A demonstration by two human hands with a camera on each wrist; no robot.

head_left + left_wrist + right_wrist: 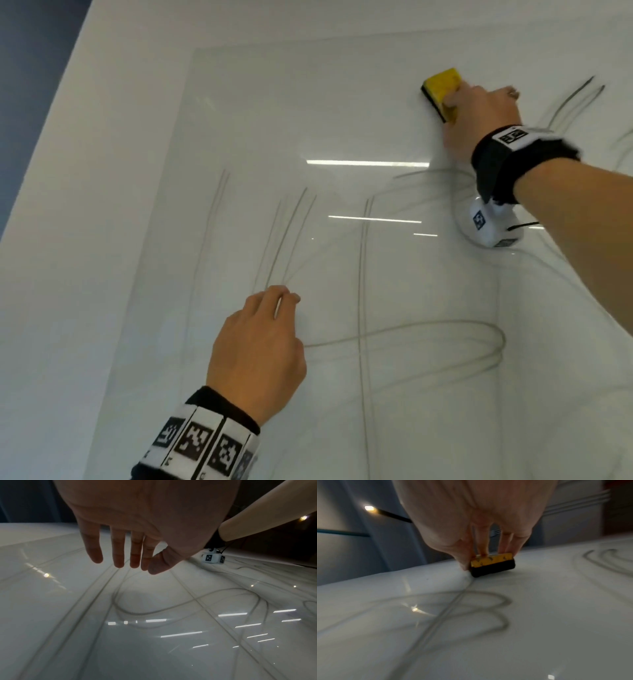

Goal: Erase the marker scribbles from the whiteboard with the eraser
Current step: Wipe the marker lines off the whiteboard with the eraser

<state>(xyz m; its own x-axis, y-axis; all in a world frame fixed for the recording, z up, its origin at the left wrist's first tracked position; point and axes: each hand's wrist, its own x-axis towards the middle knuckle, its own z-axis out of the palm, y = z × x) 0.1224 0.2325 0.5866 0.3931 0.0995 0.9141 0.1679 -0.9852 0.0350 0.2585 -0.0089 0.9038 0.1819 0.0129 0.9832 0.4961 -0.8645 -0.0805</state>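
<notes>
Two hands: our right hand (pixel 479 113) grips the eraser (pixel 442 94); our left hand (pixel 257 356) hangs relaxed, holding nothing.
Eraser: felt flat against the whiteboard (pixel 342 120), near its top.
Scribbles (pixel 428 335): mostly unerased.
Advice: we should press evenly, overlapping strokes.

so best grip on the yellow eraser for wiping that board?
Grip the yellow back of the eraser across its two long sides, coming from above and behind, as the right hand does now. That probably works best: the black felt face lies flat on the whiteboard, so only the yellow back is free.
</notes>
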